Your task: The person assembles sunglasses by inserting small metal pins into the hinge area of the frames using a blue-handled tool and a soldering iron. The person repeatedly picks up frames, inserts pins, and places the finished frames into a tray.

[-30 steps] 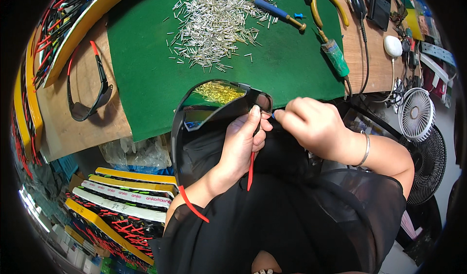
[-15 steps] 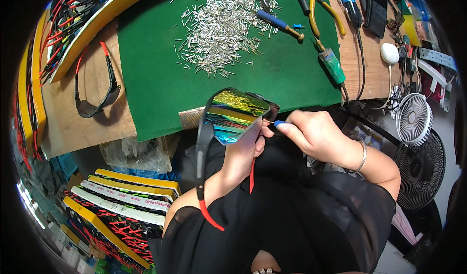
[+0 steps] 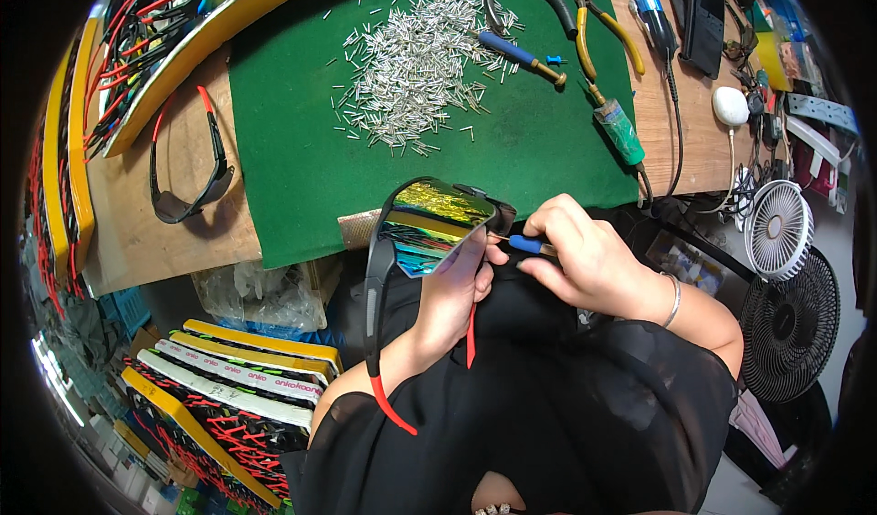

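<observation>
My left hand [image 3: 457, 286] grips a pair of sunglasses [image 3: 376, 309] with a mirrored, rainbow-coloured lens and black arms ending in red tips. My right hand [image 3: 585, 264] is closed on a small screwdriver [image 3: 526, 244] with a blue handle. Its thin shaft points at the hinge side of the sunglasses, by my left fingertips; whether the tip sits in a screw is hidden. Beyond my hands, a pile of short silver metal pins [image 3: 416, 67] lies on a green mat [image 3: 539, 149]. A second pair of sunglasses [image 3: 187, 191] rests to the left on the wooden table.
Pliers [image 3: 585, 31], another blue-handled screwdriver [image 3: 521, 55] and a green-handled tool [image 3: 619, 133] lie at the mat's right. Trays of sunglasses [image 3: 219, 396] stand at lower left, more at upper left. Two fans, one white [image 3: 776, 227], one black [image 3: 790, 328], are on the right.
My right hand has changed its hold on the screwdriver; more of the blue handle shows and the fingers are raised further back. The sunglasses have stayed nearly in place.
</observation>
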The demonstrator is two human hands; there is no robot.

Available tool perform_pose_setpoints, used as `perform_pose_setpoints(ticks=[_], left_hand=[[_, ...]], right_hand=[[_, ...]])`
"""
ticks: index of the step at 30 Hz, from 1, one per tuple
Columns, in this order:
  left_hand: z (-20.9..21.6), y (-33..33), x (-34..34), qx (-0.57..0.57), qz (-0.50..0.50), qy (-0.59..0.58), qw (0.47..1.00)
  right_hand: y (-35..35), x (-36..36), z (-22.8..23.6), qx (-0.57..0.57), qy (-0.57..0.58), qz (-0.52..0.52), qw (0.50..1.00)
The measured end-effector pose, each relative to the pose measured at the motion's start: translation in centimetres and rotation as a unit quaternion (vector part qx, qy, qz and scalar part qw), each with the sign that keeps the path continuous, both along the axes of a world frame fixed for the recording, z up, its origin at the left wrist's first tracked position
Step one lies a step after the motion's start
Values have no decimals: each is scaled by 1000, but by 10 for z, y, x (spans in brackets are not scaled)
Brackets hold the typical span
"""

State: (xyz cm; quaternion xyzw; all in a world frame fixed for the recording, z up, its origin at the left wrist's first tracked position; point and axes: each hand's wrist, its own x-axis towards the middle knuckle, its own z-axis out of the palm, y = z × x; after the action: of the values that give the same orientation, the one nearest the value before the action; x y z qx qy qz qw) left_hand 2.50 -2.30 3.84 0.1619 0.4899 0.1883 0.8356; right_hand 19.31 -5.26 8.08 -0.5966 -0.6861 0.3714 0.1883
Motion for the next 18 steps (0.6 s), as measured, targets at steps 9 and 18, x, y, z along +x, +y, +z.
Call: perform_pose_setpoints(ticks=[9,18], left_hand=[[-8,-2,-10,55,43,12,997],[-6,10,-14,91,-7,-34,995]], right_hand=[[8,-7,0,-16,75,-60,995],[12,-6,2,-3,37,-40,999]])
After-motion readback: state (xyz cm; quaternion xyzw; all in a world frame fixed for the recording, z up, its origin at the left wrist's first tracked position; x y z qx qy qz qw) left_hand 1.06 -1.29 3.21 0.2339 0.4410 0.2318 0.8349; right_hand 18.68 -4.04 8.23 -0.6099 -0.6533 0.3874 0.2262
